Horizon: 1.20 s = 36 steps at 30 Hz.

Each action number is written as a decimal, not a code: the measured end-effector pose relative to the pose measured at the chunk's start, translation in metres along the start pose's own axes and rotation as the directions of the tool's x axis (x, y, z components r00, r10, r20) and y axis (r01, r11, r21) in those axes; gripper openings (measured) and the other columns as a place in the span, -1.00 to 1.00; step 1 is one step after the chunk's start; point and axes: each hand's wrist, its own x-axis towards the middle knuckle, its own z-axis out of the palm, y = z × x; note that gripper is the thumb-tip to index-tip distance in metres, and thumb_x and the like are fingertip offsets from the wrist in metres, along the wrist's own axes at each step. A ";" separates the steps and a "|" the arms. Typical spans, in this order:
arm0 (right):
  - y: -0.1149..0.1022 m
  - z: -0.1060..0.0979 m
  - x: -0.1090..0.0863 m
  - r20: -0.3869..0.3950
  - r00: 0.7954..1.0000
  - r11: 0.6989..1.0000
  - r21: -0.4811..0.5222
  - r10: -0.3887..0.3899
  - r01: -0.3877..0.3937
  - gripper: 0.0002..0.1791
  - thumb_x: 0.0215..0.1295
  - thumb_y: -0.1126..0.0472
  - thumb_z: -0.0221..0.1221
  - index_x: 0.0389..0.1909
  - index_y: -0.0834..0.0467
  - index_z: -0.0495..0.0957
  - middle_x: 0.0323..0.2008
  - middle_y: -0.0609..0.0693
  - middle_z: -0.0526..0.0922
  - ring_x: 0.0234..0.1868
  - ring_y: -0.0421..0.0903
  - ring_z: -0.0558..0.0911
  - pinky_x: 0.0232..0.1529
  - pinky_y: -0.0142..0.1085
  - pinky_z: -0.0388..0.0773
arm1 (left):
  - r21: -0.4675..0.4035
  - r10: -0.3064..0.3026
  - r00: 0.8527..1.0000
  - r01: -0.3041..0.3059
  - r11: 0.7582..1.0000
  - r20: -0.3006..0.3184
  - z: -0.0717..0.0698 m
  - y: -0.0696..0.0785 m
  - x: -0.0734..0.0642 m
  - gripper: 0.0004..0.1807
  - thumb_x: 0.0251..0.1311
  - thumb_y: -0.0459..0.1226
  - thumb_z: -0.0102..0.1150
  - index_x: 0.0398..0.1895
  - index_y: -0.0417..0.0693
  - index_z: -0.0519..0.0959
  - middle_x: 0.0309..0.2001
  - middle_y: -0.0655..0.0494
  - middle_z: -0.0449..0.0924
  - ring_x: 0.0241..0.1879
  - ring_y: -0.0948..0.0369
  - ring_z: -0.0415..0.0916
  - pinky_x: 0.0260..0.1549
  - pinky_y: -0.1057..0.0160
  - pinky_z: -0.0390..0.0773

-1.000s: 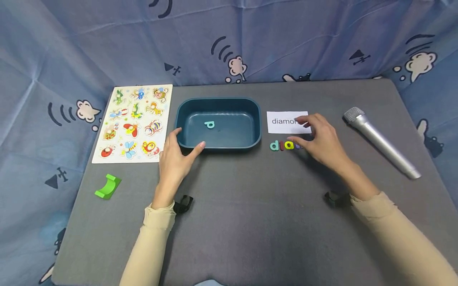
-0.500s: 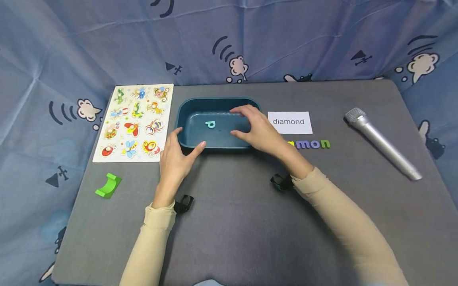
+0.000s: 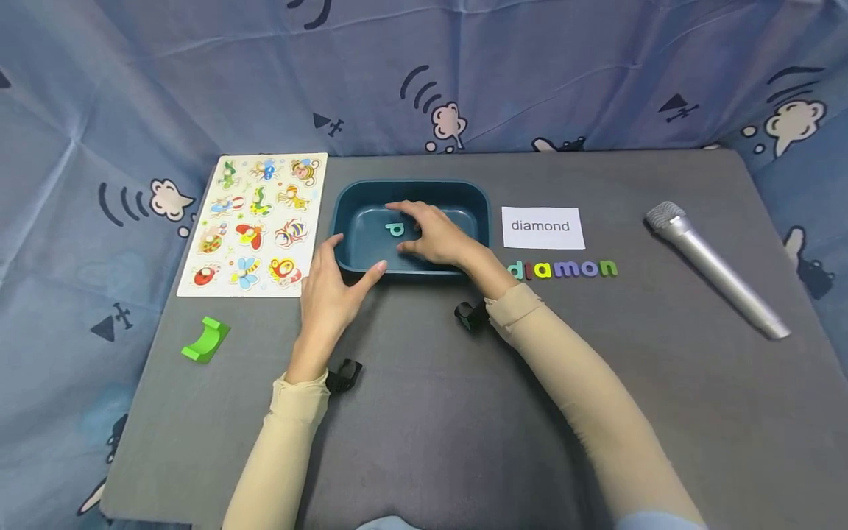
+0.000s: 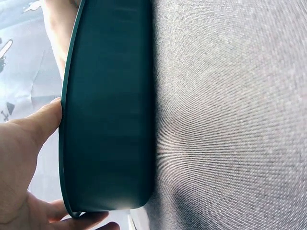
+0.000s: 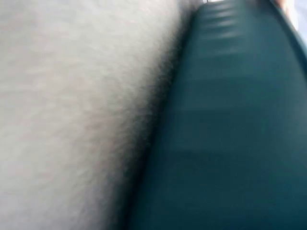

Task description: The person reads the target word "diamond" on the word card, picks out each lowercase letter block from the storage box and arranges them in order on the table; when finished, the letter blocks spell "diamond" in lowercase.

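A dark teal plastic box [image 3: 457, 271] stands on the table. My left hand [image 3: 329, 294] holds its near left corner; in the left wrist view the thumb [image 4: 45, 117] lies at the rim and fingers curl round the end. Inside lies one light teal letter d [image 3: 394, 230], turned sideways. My right hand [image 3: 433, 234] reaches over the near wall into the box, thumb and fingers apart, just right of the letter, holding nothing. Right of the box, several coloured letters [image 3: 566, 269] form a row reading "diamon", below a white card [image 3: 543, 228] printed "diamond".
A silver microphone [image 3: 718, 271] lies at the right of the grey table [image 3: 424, 412]. On the left are a board of insect pictures [image 3: 248, 224] and a green curved block [image 3: 206, 340]. A patterned blue cloth [image 3: 371, 73] hangs behind.
My right hand has moved left from the end of the letter row into the box, up to the letter d. The whole row now shows. My left hand has kept its place on the box.
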 end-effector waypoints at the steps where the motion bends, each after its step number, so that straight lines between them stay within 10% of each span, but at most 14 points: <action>1: 0.001 0.000 0.003 -0.013 1.000 1.000 0.012 0.009 -0.009 -0.21 0.41 0.23 0.39 0.60 0.03 0.32 0.51 0.18 0.41 0.36 0.15 0.48 0.45 0.07 0.38 | -0.001 0.001 1.000 -0.001 1.000 -0.001 0.000 0.000 0.000 0.09 0.26 0.30 0.33 0.65 -0.08 0.16 0.61 -0.15 0.25 0.50 -0.15 0.32 0.40 -0.28 0.29; 15: -0.001 0.010 0.012 -0.055 0.998 0.988 -0.151 0.038 -0.046 -0.64 0.48 0.19 0.33 0.22 0.20 0.66 0.10 0.11 0.58 0.12 0.04 0.61 0.19 -0.06 0.57 | 0.001 -0.009 1.000 0.009 1.000 -0.003 0.000 0.001 0.000 0.09 0.25 0.31 0.33 0.65 -0.06 0.16 0.61 -0.15 0.25 0.52 -0.14 0.30 0.40 -0.28 0.28; 29: 0.001 -0.002 -0.006 -0.057 0.995 0.996 -0.030 -0.081 0.079 -0.57 0.52 0.19 0.27 0.32 0.23 0.58 -0.10 0.15 0.54 -0.16 0.01 0.51 -0.05 -0.16 0.50 | 0.003 -0.011 1.000 0.011 1.000 -0.002 -0.001 0.001 -0.001 0.08 0.26 0.30 0.33 0.65 -0.07 0.16 0.61 -0.15 0.25 0.52 -0.13 0.30 0.40 -0.26 0.28; 36: 0.003 -0.020 -0.036 -0.169 0.968 0.982 0.014 -0.186 0.191 -0.71 0.38 0.09 0.43 -0.07 0.21 0.68 -0.39 0.03 0.54 -0.37 -0.07 0.49 -0.26 -0.25 0.43 | 0.000 -0.011 1.000 0.011 1.000 0.007 -0.001 0.002 -0.002 0.09 0.26 0.30 0.33 0.66 -0.06 0.15 0.62 -0.14 0.24 0.54 -0.12 0.29 0.41 -0.26 0.27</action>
